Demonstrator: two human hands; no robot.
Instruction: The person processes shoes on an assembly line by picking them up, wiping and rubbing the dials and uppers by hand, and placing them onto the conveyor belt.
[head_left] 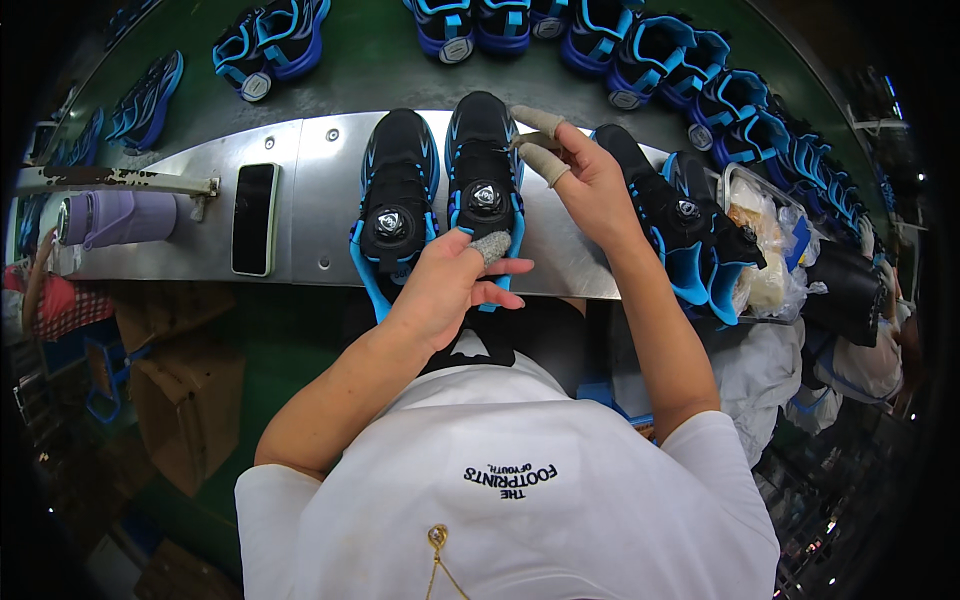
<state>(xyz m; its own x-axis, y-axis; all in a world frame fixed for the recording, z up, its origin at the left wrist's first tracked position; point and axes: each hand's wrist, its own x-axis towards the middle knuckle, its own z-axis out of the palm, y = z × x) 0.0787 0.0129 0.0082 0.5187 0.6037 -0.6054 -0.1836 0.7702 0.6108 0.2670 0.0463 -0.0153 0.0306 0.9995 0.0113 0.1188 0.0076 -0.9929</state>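
Here's the pair's right-hand black shoe (480,160), upright on the metal bench (325,205), apparently mid-handling; the next move likely wants its heel steadied. Left hand (448,287) leans over its collar, fingers loosely spread, grip unclear; right hand (597,192) angles beside the toe, sheathed fingers parted, apparently holding nothing

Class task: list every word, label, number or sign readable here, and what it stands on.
White shirt: dark lettering, upside down in this view; legible, but I won't copy it.
Dials on the two middle black-and-blue shoes: pale markings, too small to read.
Round pale labels on shoes behind: too small to read.
Phone: no readable text.
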